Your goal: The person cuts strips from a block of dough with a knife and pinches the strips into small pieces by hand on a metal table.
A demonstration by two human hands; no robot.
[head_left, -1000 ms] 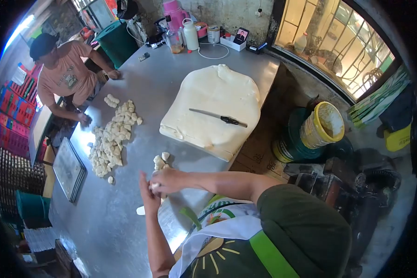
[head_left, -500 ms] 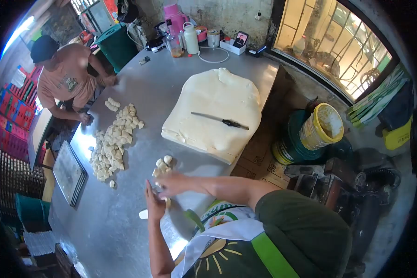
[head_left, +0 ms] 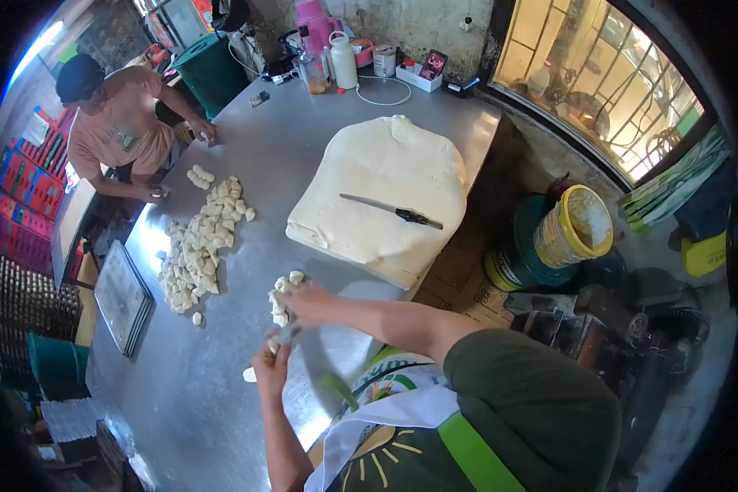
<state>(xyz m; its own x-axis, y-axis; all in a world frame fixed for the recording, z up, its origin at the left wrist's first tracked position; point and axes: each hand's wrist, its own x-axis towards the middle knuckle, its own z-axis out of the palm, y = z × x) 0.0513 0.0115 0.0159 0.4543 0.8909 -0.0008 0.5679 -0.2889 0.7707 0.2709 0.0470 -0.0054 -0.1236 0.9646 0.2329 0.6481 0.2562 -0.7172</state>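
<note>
In the head view my left hand (head_left: 271, 362) is closed around a pale piece of dough (head_left: 273, 346), low over the metal table. My right hand (head_left: 310, 303) reaches across from the right, beside a small cluster of cut dough pieces (head_left: 280, 305). Its fingers are smeared by motion, so what they hold cannot be made out. A blurred greyish patch shows between the two hands. Close to my left wrist lies a small white object (head_left: 249, 375), partly covered by the hand. Beyond my right arm rests a large slab of dough (head_left: 377, 176) with a long knife (head_left: 389, 210) on top.
A heap of dough pieces (head_left: 201, 246) spreads over the metal table (head_left: 197, 410) at left, near stacked trays (head_left: 123, 302). Another person (head_left: 123, 123) stands at the far left edge. Bottles and a pink jug (head_left: 314, 20) line the back. A yellow-rimmed bucket (head_left: 578, 225) stands right.
My left hand has turned and its fingers have curled in, lower than before. My right hand has shifted slightly up and right. The other person's hands have moved at the table edge.
</note>
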